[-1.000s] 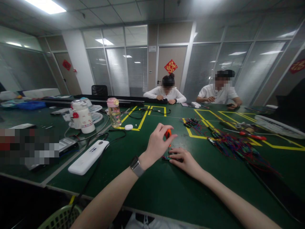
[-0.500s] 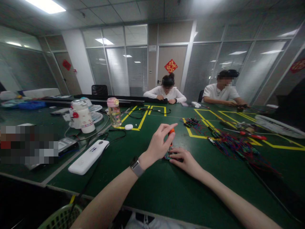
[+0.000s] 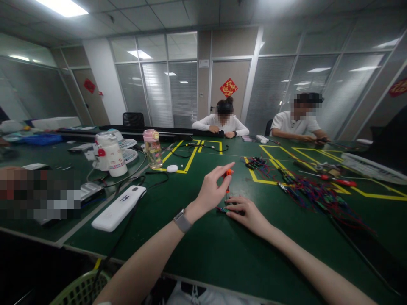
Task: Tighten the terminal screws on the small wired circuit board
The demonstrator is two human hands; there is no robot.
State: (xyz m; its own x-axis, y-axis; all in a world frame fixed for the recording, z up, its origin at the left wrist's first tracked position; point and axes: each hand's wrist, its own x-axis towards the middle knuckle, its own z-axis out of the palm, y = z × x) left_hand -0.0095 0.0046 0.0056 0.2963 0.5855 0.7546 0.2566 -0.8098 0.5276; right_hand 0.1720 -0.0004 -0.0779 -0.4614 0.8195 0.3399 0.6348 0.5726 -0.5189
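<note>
My left hand (image 3: 211,188) is closed on a small screwdriver (image 3: 228,186) with an orange handle, thumb on one side and straightened fingers on the other. The screwdriver stands upright, its thin dark shaft pointing down at a small green circuit board (image 3: 221,209) on the table. My right hand (image 3: 249,215) rests low beside the shaft, thumb and fingers pinched at the board's right end. Fingers cover part of the board, and the shaft's very tip is too small to make out.
A heap of boards with red and blue wires (image 3: 313,190) lies right, near a red-handled screwdriver (image 3: 338,180). To the left are a white power bank (image 3: 119,208), a pink-lidded bottle (image 3: 152,148) and a white cup (image 3: 111,156). Two people sit opposite; another person's hand (image 3: 11,180) shows far left.
My left wrist and fingers have turned slightly around the upright screwdriver. My right hand stays on the board. At the far left, another person's hand has come into view.
</note>
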